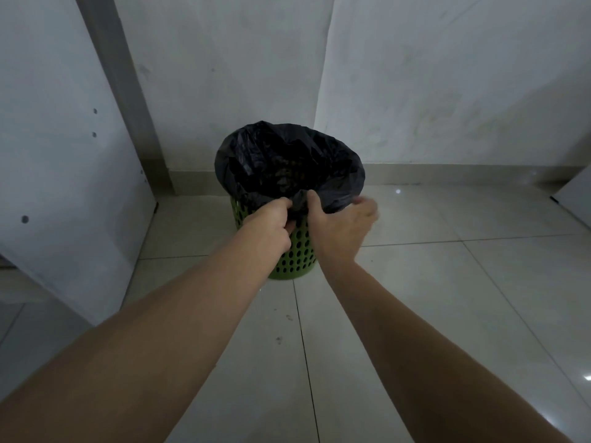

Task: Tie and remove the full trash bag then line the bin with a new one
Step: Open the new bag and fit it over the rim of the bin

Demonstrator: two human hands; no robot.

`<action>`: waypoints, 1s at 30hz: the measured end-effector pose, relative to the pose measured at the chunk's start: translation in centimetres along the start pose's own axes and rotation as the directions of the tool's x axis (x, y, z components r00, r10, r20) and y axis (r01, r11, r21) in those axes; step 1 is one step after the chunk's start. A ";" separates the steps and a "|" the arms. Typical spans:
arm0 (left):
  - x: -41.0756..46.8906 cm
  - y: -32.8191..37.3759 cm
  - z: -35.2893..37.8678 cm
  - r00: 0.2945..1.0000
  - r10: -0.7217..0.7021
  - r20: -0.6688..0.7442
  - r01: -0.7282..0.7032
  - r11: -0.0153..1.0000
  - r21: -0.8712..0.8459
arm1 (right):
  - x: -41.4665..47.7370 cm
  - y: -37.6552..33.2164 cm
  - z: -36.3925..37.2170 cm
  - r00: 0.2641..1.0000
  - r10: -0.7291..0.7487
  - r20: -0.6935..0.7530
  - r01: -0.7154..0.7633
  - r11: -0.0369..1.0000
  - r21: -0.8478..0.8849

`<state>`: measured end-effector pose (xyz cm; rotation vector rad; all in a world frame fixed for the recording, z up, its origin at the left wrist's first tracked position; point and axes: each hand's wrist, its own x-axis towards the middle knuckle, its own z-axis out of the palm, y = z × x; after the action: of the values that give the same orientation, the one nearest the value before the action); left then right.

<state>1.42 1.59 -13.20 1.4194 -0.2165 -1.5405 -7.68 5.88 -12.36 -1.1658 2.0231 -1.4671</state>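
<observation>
A green perforated bin [295, 254] stands on the tiled floor near the wall corner. A black trash bag [332, 161] lines it, its edge folded over the rim, with dim rubbish visible inside. My left hand [271, 223] pinches the bag's near edge at the rim. Beside it, my right hand [339, 223] touches the same near edge with thumb up and fingers spread and blurred; whether it grips the plastic is unclear.
White walls meet in a corner behind the bin. A white panel [64, 174] leans or stands at the left, close to the bin. Another white edge [575, 199] shows at the far right. Glossy floor tiles [415, 314] stretch in front.
</observation>
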 end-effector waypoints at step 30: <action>-4.1 2.4 -3.0 0.728 0.643 -0.235 -0.352 0.646 0.677 | 6.7 -2.5 -2.1 0.296 0.003 0.955 0.909 0.305 -0.282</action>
<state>4.46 4.76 -9.73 1.9522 -0.8037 -0.6200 -12.07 1.52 -8.22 -2.5628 1.4257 0.4031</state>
